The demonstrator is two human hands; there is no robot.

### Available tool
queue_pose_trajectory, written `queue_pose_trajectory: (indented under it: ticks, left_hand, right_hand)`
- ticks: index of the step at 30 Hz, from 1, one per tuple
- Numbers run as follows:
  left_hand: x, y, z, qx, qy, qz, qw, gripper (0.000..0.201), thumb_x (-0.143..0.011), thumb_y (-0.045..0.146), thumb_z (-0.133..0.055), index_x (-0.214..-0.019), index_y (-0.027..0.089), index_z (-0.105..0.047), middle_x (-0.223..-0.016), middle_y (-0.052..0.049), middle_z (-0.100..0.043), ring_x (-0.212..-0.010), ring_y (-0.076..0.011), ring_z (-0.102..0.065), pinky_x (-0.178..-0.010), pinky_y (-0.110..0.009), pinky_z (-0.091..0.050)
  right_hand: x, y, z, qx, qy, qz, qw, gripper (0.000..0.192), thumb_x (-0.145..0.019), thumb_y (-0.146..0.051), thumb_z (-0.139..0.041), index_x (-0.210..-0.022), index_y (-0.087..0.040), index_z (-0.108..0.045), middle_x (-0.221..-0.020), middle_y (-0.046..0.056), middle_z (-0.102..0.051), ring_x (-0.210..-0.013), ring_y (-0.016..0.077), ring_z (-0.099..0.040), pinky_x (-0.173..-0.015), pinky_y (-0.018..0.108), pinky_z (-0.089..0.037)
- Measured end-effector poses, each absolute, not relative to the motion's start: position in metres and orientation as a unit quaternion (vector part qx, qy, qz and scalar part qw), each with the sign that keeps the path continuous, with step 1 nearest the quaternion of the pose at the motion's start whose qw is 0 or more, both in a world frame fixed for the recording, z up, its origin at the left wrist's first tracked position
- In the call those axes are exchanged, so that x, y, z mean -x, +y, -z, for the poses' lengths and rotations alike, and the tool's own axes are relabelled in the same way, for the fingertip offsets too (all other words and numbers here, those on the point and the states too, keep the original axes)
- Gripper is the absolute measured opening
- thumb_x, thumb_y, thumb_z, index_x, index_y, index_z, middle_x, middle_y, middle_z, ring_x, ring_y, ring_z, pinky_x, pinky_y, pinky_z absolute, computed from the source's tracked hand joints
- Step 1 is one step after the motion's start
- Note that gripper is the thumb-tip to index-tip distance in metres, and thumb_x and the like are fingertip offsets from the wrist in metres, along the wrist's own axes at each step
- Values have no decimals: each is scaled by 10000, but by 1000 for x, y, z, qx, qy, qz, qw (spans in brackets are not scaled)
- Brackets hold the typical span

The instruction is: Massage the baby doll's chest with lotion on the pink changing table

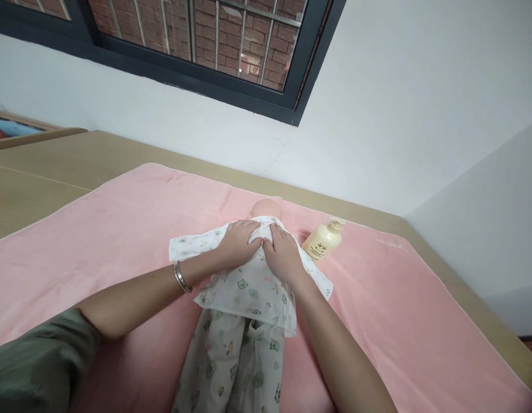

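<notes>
A doll lies on its back or front, which I cannot tell, its bald head toward the wall. It wears a white printed shirt with the sleeves spread sideways, and matching trousers. Just below the collar, my left hand holds the shirt cloth between thumb and fingers. My right hand grips the cloth on the other side, the two thumbs almost touching. Most of the doll's upper body is hidden by cloth and hands. A pale yellow pump bottle lies tilted beside the right sleeve.
A pink blanket spreads under the doll over a wooden surface. Behind it rises a white wall with a dark-framed window. At the far left is a wooden-edged compartment with something blue inside.
</notes>
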State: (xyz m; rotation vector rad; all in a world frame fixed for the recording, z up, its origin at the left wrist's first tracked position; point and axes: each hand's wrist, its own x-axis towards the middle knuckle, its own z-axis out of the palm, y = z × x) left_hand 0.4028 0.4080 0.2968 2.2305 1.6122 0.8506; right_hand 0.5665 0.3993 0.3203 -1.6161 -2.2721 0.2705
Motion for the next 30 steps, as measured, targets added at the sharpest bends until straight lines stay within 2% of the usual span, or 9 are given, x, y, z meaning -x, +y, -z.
queue_pose_trajectory:
  ticks: [4, 8, 13, 22, 30]
  left_hand:
    - [-403, 406, -296, -772, 547, -297, 127, 430, -939, 330, -427, -1284, 199, -647, -1378, -96, -677, -1316, -308, -572, -1163, -523, -409]
    - [-404, 405, -295, -771, 550, -297, 122, 485, -946, 330, -414, -1355, 156, -609, -1416, -120, -653, -1341, -309, -558, -1172, -513, -404]
    - [-403, 406, -295, -768, 551, -298, 130, 521, -938, 348, -426, -1390, 150, -596, -1460, -112, -629, -1368, -303, -546, -1202, -503, -377]
    - [-399, 411, -296, -780, 536, -295, 132, 481, -911, 344, -453, -1325, 178, -632, -1440, -106, -643, -1339, -302, -570, -1176, -493, -413]
    - [-399, 415, -287, -773, 550, -288, 129, 505, -936, 367, -433, -1382, 188, -588, -1539, -113, -548, -1418, -307, -502, -1205, -515, -375]
  right_hand:
    - [-569, 403, -321, 568, -794, -111, 186, 477, -1027, -300, -431, -1459, -119, -524, -1562, 154, -478, -1401, 288, -479, -1172, 422, -354]
    - [-569, 402, -322, 570, -796, -106, 176, 498, -1039, -298, -418, -1481, -84, -496, -1560, 169, -478, -1430, 281, -450, -1193, 411, -324]
    - [-566, 397, -324, 568, -804, -88, 155, 485, -1051, -265, -369, -1473, -67, -505, -1476, 167, -565, -1370, 290, -499, -1178, 432, -339]
    - [-554, 378, -325, 568, -808, -54, 148, 528, -1058, -245, -294, -1498, -11, -467, -1507, 205, -521, -1405, 323, -451, -1205, 478, -329]
    - [-556, 377, -323, 557, -814, -47, 157, 517, -1049, -246, -298, -1479, -33, -490, -1496, 203, -532, -1406, 320, -452, -1196, 488, -345]
